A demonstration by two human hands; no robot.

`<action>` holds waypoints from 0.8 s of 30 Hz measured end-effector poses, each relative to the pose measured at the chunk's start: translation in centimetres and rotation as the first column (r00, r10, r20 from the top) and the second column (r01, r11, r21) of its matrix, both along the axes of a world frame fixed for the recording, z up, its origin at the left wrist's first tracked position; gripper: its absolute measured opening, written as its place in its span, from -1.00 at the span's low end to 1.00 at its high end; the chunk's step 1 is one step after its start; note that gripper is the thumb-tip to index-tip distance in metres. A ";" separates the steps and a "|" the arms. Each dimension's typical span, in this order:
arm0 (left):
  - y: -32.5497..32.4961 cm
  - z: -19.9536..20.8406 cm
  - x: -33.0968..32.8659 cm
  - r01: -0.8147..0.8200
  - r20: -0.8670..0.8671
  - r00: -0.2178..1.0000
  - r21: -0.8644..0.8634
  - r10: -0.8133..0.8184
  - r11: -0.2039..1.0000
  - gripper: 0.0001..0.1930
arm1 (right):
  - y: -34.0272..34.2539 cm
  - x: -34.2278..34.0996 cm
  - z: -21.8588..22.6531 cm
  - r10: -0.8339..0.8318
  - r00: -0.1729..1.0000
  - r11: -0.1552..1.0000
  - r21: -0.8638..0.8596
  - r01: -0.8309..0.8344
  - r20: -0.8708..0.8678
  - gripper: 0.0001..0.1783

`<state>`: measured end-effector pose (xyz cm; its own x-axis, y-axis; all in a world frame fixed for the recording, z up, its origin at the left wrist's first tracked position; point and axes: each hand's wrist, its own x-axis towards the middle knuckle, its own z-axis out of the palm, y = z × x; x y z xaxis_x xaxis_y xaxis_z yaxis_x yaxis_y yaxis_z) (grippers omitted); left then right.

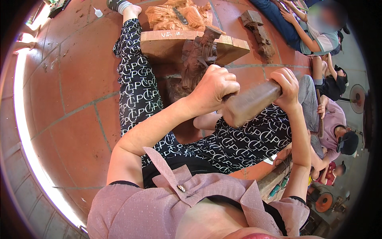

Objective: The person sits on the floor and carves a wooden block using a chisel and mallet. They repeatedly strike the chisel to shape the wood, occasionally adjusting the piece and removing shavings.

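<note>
Closed in a fist, my left hand (217, 87) grips a chisel (228, 96); only its dark handle end shows, and its blade is hidden. My right hand (285, 88) is wrapped around a brown wooden mallet (248, 104), blurred by motion. The mallet's thick end is close beside the chisel's handle end; I cannot tell whether they touch. Just beyond my left fist stands a dark brown carved wooden figure (198, 55), upright between my legs. My fist hides part of its lower right side.
Behind the figure, a thick wooden slab (191, 40) carries a pale carving (175, 14) with a dark flat tool (180, 16) on it. A dark carved wood piece (258, 38) lies to the right. Several people sit at the right. A white bottle (98, 12) stands far left.
</note>
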<state>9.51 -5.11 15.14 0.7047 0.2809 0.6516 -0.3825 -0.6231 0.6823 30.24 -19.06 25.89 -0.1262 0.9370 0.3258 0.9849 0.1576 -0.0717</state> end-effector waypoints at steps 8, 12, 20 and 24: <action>-1.4 -2.2 0.2 -0.056 -0.007 0.998 0.200 0.059 0.978 -0.86 | 0.7 0.1 -0.2 0.117 0.988 0.992 0.034 -0.121 0.104 -0.67; -1.6 -1.9 0.1 -0.040 -0.025 0.999 0.200 0.046 0.979 -0.89 | 0.5 0.2 -0.6 0.132 0.985 0.989 0.049 -0.138 0.114 -0.67; -1.7 -3.2 -0.9 0.008 -0.103 0.994 0.295 0.023 0.956 -0.95 | 0.3 0.1 -0.6 0.176 0.977 0.982 0.051 -0.183 0.120 -0.65; -2.7 -0.9 -2.0 0.054 -0.045 0.998 0.252 -0.044 0.966 -0.82 | 0.2 -0.2 -0.1 0.155 0.983 0.983 0.083 -0.164 0.101 -0.67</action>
